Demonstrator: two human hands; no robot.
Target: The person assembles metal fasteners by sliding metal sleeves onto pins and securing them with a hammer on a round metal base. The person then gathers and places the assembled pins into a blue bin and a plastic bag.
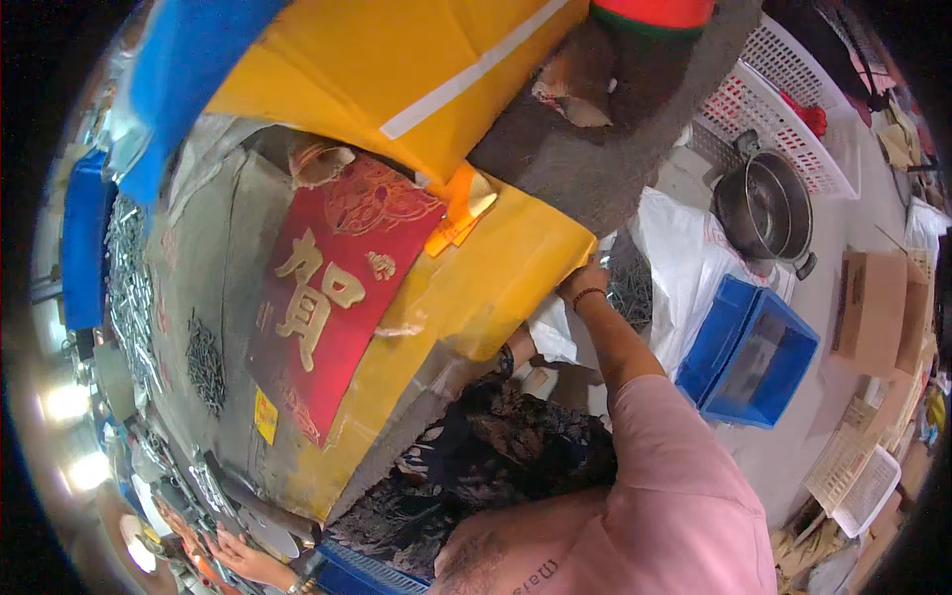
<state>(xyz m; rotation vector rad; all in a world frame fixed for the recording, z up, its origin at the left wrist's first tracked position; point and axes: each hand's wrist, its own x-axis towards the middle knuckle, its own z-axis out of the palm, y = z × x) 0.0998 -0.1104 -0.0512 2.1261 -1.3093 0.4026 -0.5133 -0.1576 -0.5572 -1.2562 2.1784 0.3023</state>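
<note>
My right hand [583, 282], with a red bead bracelet at the wrist, is at the corner of the yellow-covered table [535, 238]. Its fingers look curled, but what they hold is hidden. Just beside it a white woven sack [684, 238] stands with its mouth spread, and many small grey metal pieces [630, 288], like nails or screws, lie inside. Of my left arm only a wrist with a dark band [518, 347] shows below the table edge; the left hand's fingers are hidden. A red sheet [342, 288] with gold characters lies on the table.
Blue plastic bins [759, 347], a dark two-handled pot [764, 203], white baskets [783, 109] and a cardboard box [878, 307] stand to the right. Small metal pieces [205, 367] lie piled at the left. Another person's hand [243, 557] is at lower left.
</note>
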